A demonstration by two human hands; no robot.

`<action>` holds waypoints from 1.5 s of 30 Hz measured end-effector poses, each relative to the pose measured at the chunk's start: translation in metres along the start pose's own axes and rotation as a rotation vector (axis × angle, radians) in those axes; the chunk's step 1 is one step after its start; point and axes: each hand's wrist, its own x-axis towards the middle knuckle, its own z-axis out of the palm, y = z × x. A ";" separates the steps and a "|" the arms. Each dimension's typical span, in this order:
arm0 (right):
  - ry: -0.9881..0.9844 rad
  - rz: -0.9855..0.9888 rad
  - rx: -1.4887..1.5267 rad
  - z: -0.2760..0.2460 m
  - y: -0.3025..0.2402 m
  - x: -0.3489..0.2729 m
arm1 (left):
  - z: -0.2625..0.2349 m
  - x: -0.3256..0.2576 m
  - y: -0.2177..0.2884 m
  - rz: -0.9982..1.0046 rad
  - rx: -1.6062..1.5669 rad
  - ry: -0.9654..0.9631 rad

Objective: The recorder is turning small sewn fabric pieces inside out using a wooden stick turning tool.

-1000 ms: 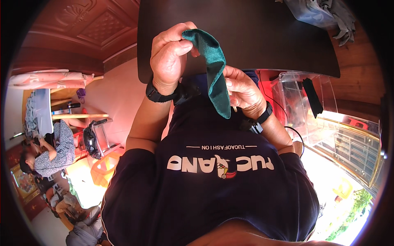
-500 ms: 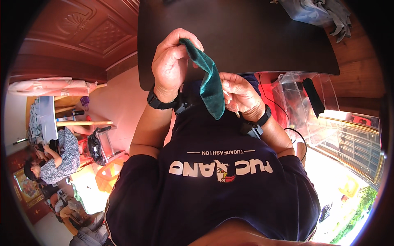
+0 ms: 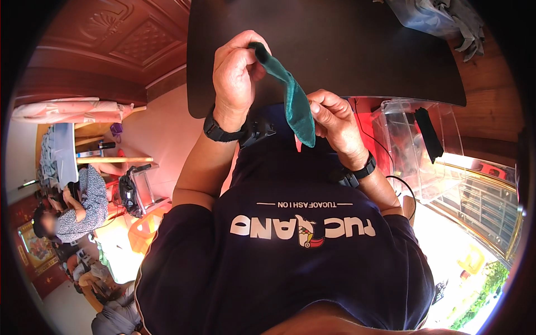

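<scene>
At the near edge of the table (image 3: 346, 50), the left hand (image 3: 235, 78) pinches a green cloth (image 3: 298, 109), the right hand (image 3: 339, 124) beside it, grip unclear

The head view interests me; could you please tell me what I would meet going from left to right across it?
Person in patterned clothing, left hand, green cloth piece, right hand, clear plastic box.
</scene>
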 end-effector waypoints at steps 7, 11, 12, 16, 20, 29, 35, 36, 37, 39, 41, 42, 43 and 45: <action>0.031 -0.079 0.038 -0.010 0.010 0.005 | 0.004 -0.001 -0.005 -0.040 0.066 0.055; 0.000 -0.073 0.191 -0.011 0.012 0.005 | 0.016 0.003 -0.006 -0.103 -0.379 -0.130; 0.001 -0.074 0.189 -0.011 0.010 0.004 | 0.017 0.003 -0.008 -0.214 -0.539 -0.248; -0.035 0.001 0.247 -0.013 0.005 0.000 | 0.010 0.000 -0.021 -0.205 -0.409 -0.254; -0.065 -0.063 0.324 -0.008 0.003 0.000 | 0.014 -0.009 -0.015 -0.191 -0.459 -0.114; -0.065 -0.043 0.078 -0.014 0.003 -0.003 | 0.012 -0.012 -0.010 -0.136 -0.292 -0.187; -0.060 -0.113 0.009 -0.015 0.004 -0.003 | 0.017 -0.020 0.004 -0.298 -0.069 -0.179; -0.034 -0.114 0.018 -0.013 0.004 -0.003 | 0.017 -0.021 0.004 -0.300 -0.069 -0.178; -0.033 -0.112 0.019 -0.014 0.006 -0.003 | 0.016 -0.021 0.003 -0.320 -0.046 -0.181; -0.087 -0.110 0.071 -0.016 0.010 -0.002 | 0.017 -0.023 0.003 -0.343 -0.024 -0.185; -0.088 -0.083 0.104 -0.015 0.010 -0.002 | 0.020 -0.023 0.006 -0.376 -0.038 -0.191; -0.092 -0.057 0.137 -0.014 0.010 -0.003 | 0.019 -0.023 0.005 -0.377 -0.038 -0.193; -0.090 -0.060 0.136 -0.015 0.008 -0.003 | 0.017 -0.023 0.002 -0.322 -0.033 -0.186; -0.057 -0.075 0.119 -0.016 0.005 -0.004 | 0.005 -0.022 -0.004 -0.225 0.030 -0.248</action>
